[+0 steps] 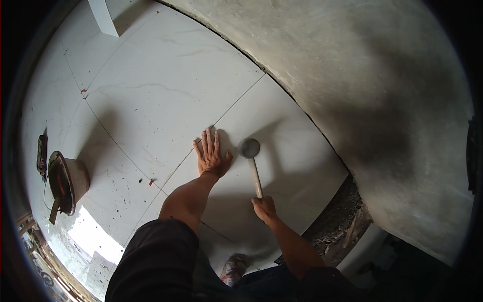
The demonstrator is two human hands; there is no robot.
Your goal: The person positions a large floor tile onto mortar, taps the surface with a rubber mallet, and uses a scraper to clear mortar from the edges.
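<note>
My left hand (213, 157) lies flat with spread fingers on a large white floor tile (297, 146), its fingertips at the seam with the neighbouring tile. To its right, my right hand (264, 208) grips the pale wooden handle of a rubber mallet (249, 148). The mallet's dark round head points away from me, just right of my left thumb. A shadow of the mallet falls on the tile beside it. Whether the head touches the tile, I cannot tell.
A bucket (79, 180) with a tool in it stands at the left, beside a dark strip-like object (42, 155). Small red spacers (151, 182) sit at the tile seams. A grey wall (382, 100) rises at the right. Rough bare ground (342, 221) shows at the tile's lower right edge.
</note>
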